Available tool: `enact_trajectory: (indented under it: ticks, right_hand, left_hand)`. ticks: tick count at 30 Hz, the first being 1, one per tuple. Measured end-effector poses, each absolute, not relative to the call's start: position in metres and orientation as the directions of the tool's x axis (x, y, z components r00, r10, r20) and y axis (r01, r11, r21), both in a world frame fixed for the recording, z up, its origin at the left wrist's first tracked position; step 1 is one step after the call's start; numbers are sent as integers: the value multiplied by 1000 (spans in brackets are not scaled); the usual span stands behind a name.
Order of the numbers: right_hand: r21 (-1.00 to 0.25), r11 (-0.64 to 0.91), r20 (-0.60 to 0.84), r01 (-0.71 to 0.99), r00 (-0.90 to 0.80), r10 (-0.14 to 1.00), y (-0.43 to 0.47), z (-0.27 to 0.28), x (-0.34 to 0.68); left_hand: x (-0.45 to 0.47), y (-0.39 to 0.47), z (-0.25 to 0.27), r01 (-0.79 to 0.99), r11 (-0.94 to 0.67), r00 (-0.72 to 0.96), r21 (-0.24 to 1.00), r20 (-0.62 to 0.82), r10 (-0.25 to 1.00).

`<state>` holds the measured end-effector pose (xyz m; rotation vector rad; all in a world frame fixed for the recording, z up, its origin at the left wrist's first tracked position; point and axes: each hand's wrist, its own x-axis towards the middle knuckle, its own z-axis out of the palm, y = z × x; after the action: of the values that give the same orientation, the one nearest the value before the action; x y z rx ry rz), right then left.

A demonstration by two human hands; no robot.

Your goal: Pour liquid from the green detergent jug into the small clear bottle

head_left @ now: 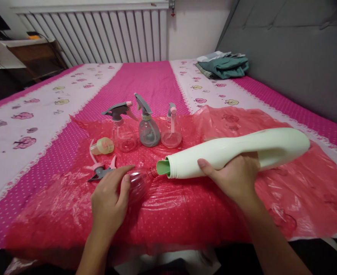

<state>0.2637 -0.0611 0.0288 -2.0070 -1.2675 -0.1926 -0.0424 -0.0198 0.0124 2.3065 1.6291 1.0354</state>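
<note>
Left hand (111, 193): I clasp the clear bottle (138, 183), neck pointing rightward.
Right hand (232, 173): clamped around the pale-green container (191, 160), green spout (163, 167) at the bottle's neck.

The jug (214, 154) is right of the bottle (139, 186), sprayers (149, 133) behind.

- Clear bottle (139, 181), toward the left edge of the red sheet (179, 229): its base is hidden behind the left hand (109, 194).
- Right hand (239, 175): most fingers are hidden by the pale green container (279, 143) (only the thumb shows plainly).
- Container's contents: out of sight.
- Green spout (163, 167): cannot tell whether it touches the bottle.
- Spray head (100, 172), nearer the sheet's left edge: partly covered.
- Sheet's near edge: blurred.
- Both forearms (95, 250): cut off below.
</note>
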Motion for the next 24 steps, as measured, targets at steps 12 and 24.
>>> enact_trajectory:
  ticks: [12, 24]
  right_hand:
    - [-440, -234, 546, 867, 465, 697, -61, 26, 264]
    - [-487, -226, 513, 844, 486, 708, -61, 27, 264]
  left_hand:
    - [-42, -20, 14, 779, -402, 168, 482, 457, 874]
    - [-42, -20, 13, 777, -408, 172, 479, 461, 871]
